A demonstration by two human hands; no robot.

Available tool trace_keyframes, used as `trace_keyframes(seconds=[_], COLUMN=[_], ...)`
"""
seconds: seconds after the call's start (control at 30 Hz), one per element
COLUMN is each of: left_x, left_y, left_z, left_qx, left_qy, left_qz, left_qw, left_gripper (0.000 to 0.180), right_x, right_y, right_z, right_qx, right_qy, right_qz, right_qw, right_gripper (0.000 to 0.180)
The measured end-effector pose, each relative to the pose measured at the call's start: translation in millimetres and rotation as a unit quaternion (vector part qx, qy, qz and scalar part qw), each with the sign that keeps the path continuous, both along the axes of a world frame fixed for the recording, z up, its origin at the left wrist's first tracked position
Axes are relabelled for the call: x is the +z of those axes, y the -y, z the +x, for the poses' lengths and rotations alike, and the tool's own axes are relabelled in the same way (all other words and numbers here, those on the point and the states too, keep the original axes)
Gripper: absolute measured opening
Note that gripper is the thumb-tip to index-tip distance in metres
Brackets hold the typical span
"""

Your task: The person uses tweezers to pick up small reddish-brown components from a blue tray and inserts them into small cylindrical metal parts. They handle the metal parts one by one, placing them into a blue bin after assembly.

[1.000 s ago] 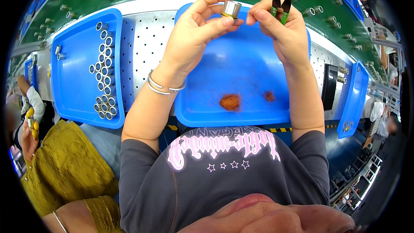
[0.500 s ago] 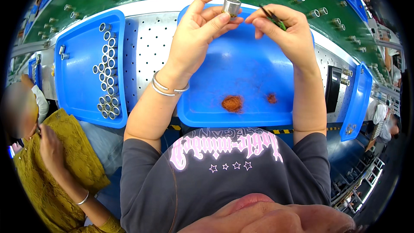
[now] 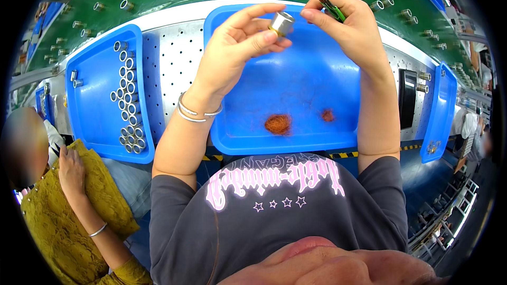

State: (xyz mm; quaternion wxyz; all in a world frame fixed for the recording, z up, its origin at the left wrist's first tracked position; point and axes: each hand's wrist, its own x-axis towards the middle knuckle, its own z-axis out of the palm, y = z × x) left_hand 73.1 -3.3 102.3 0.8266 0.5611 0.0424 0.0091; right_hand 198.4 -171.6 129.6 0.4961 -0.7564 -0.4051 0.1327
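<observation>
We hold a small metal cylinder [image 3: 282,22] pinched in our left hand [image 3: 237,53] above the far edge of the blue tray [image 3: 296,89]; our right hand [image 3: 353,29] grips green-handled tweezers [image 3: 326,3] just beside it; two tufts of copper wire [image 3: 278,124] lie near the tray's near edge; at the worktop's left a second tray [image 3: 97,100] carries rows of metal sleeves [image 3: 128,100].
</observation>
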Motion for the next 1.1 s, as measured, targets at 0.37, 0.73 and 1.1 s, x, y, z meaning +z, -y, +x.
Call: trace_keyframes(seconds=[0.37, 0.73, 1.1], left_x=[-3.1, -2.1, -0.6], left_y=[-4.9, 2.0, 3.3], left_z=[2.0, 1.1, 0.3], left_qx=[0.074, 0.032, -0.002], left_qy=[0.010, 0.007, 0.009], left_qz=[-0.064, 0.053, 0.037], left_qw=[0.995, 0.998, 0.999], left_gripper=[0.044, 0.042, 0.049], right_x=[-2.5, -5.1, -20.5], right_y=[-11.3, -15.2, -15.0], right_z=[-17.2, -20.1, 0.4], right_qx=[0.076, 0.042, -0.056], right_qy=[-0.161, -0.225, -0.453], right_qz=[0.172, 0.207, 0.313], right_qw=[0.969, 0.951, 0.833], right_gripper=[0.011, 0.009, 0.014])
